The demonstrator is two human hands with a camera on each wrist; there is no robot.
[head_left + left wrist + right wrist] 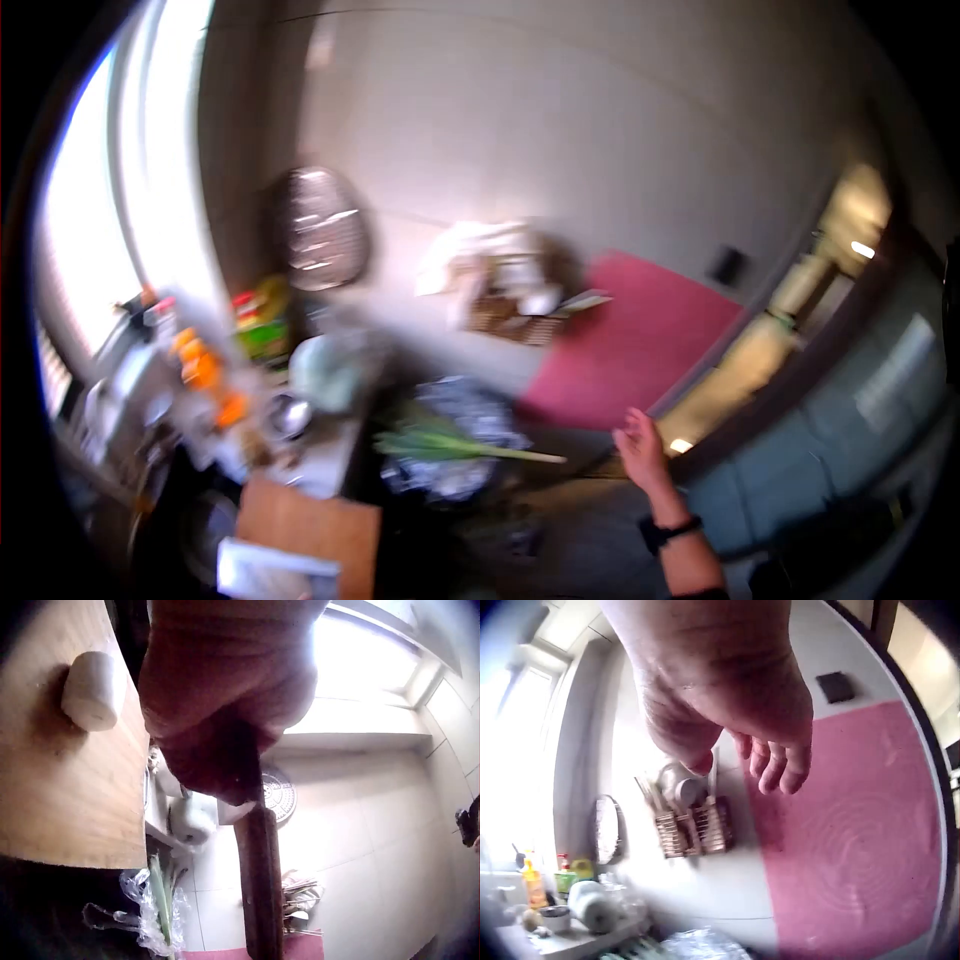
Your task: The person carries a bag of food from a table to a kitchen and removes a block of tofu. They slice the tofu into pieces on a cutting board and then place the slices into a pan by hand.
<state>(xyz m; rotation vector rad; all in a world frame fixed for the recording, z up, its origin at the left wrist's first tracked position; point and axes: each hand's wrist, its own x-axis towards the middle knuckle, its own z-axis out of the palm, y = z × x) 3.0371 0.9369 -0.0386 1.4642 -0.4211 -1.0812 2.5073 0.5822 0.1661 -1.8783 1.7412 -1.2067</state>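
Observation:
In the left wrist view my left hand (225,697) grips what looks like a kitchen knife (261,885), its brown wooden part pointing away from the palm. A wooden cutting board (67,795) lies beside that hand, with a stubby white cylindrical chunk (96,691) on it. In the head view a shiny pale flat shape (262,568) overlaps the board near the bottom edge; the left hand is not visible there. My right hand (642,455) is raised in front of a pink panel (640,345) on the wall, its fingers loosely bent and holding nothing.
A utensil rack (694,829) hangs on the wall. Green leeks (440,443) lie over clear plastic (450,400). A pale green round vegetable (328,372), a metal bowl (289,415) and orange bottles (197,360) stand at the left by the window. A dark-framed doorway is at the right.

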